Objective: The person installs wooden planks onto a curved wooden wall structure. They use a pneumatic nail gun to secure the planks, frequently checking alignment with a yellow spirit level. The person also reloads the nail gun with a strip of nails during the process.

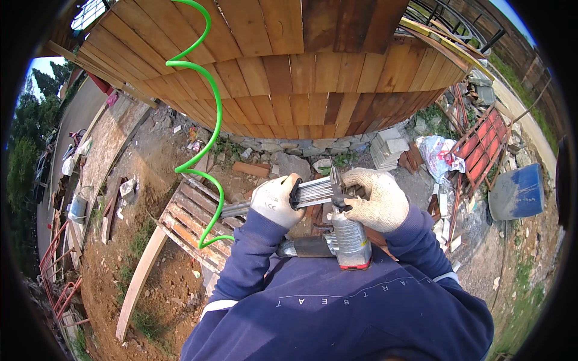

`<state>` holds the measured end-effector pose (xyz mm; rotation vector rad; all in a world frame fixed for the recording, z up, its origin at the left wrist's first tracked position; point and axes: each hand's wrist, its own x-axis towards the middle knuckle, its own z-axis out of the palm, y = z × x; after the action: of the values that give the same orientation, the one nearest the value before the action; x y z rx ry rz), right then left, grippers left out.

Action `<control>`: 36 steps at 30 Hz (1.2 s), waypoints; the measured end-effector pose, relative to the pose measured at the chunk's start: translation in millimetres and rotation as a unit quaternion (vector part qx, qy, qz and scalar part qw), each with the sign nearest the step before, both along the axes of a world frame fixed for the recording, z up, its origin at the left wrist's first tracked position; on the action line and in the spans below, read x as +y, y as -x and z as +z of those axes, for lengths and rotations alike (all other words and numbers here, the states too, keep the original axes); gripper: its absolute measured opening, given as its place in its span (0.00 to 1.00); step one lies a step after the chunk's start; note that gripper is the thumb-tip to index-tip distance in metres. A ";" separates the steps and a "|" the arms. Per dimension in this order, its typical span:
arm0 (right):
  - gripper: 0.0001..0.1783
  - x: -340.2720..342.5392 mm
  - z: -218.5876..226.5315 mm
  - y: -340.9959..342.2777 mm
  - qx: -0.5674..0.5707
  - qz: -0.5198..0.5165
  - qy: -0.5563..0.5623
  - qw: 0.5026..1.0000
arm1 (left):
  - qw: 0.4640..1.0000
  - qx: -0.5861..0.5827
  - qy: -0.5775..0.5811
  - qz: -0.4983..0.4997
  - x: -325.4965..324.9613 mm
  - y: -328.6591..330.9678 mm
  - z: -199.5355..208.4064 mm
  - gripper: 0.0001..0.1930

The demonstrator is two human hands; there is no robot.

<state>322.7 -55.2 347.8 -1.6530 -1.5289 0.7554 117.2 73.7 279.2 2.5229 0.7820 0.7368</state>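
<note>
An air nailer (349, 237) with a silver body and a red end cap rests against my front, its dark handle pointing left. Its long metal magazine (314, 192) runs leftward from the nose, with bright metal strips showing along it. My left hand (272, 203), in a white knitted glove, is closed around the magazine at a black end piece. My right hand (378, 201), gloved alike, grips the nailer's nose with thumb and fingers. What lies under the right fingers is partly hidden. A green coiled air hose (215, 123) hangs down at the left, its lower end passing behind my left sleeve.
Ahead rises a curved wall of overlapping wooden shingles (289, 72) on a stone base. A slatted wooden pallet (195, 222) and a curved plank (140, 283) lie at left. Right are stacked tiles (388, 150), a plastic bag (438, 157), a red metal frame (483, 141) and a blue container (516, 191).
</note>
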 end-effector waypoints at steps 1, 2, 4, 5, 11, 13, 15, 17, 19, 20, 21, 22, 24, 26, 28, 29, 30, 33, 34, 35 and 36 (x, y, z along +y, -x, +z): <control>0.18 1.9 -15.0 -0.8 0.089 0.003 -0.001 0.996 | 1.000 0.008 -0.001 0.003 -0.6 0.8 -1.6 0.19; 0.17 3.0 -16.0 -1.3 0.076 0.000 0.004 0.997 | 1.000 0.001 -0.014 0.007 -1.9 0.7 -1.2 0.18; 0.16 6.5 -16.1 -2.6 0.050 -0.004 0.014 0.999 | 0.999 -0.014 -0.038 0.014 -5.3 -0.3 1.7 0.16; 0.16 8.6 -16.1 -1.9 0.063 -0.013 0.010 0.998 | 0.999 -0.014 -0.032 0.016 -6.2 0.2 2.7 0.16; 0.16 9.4 -16.5 -5.4 -0.016 0.043 0.006 0.999 | 0.999 -0.025 -0.025 0.022 -5.7 4.9 -5.1 0.16; 0.18 7.1 -24.2 -7.4 0.032 0.044 -0.060 0.997 | 0.999 -0.041 -0.014 0.012 -3.9 4.4 -11.6 0.16; 0.23 0.6 -25.7 -14.4 0.100 0.073 -0.094 0.988 | 0.998 -0.048 0.039 0.000 1.3 5.5 -19.4 0.19; 0.21 -9.0 -12.0 -10.4 0.128 0.019 -0.061 0.990 | 0.993 -0.074 0.086 -0.028 10.5 3.2 -36.8 0.19; 0.29 -8.8 -16.4 -15.5 0.027 0.045 -0.144 0.988 | 0.971 -0.113 0.198 -0.073 11.6 -0.7 -49.2 0.18; 0.32 -10.0 -11.6 -11.9 0.031 0.037 -0.103 0.994 | 0.954 -0.130 0.253 -0.096 11.9 -3.4 -54.9 0.17; 0.35 -13.3 -1.6 -5.4 0.034 0.029 -0.060 0.997 | 0.929 -0.164 0.313 -0.109 8.9 -5.9 -59.7 0.16; 0.39 -16.2 2.8 -0.8 0.038 0.021 -0.018 0.999 | 0.931 -0.155 0.311 -0.114 9.5 -5.1 -61.0 0.16; 0.44 -20.8 -9.7 -0.4 0.076 0.007 -0.026 0.997 | 0.932 -0.140 0.309 -0.130 9.4 -9.9 -57.5 0.16; 0.41 -23.4 -14.9 3.3 0.098 -0.037 -0.030 0.994 | 0.934 -0.139 0.299 -0.140 9.1 -13.5 -54.2 0.16; 0.39 -24.5 -32.9 -1.5 0.196 -0.049 -0.010 0.979 | 0.936 -0.125 0.296 -0.141 7.1 -16.3 -45.9 0.16; 0.38 -24.4 -39.3 -3.5 0.244 -0.056 -0.005 0.968 | 0.939 -0.119 0.290 -0.138 8.8 -17.8 -46.0 0.16; 0.37 -26.0 -43.0 -2.1 0.329 -0.065 0.009 0.942 | 0.942 -0.113 0.284 -0.135 9.8 -18.7 -49.2 0.16; 0.29 -33.6 -45.1 0.7 0.447 -0.083 0.046 0.889 | 0.927 -0.126 0.327 -0.134 11.6 -23.8 -57.9 0.19; 0.26 -34.7 -46.3 -2.0 0.415 -0.083 0.033 0.905 | 0.916 -0.135 0.352 -0.136 13.0 -26.3 -62.4 0.21; 0.24 -35.1 -51.0 -5.2 0.384 -0.084 0.020 0.919 | 0.925 -0.126 0.328 -0.147 15.9 -30.5 -63.2 0.24; 0.22 -35.0 -55.2 -9.4 0.352 -0.086 0.007 0.932 | 0.935 -0.101 0.308 -0.146 17.1 -34.2 -62.8 0.24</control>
<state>332.1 -90.2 292.6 -1.2895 -0.8587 1.1098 151.4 90.8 216.4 1.9005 0.4545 0.5299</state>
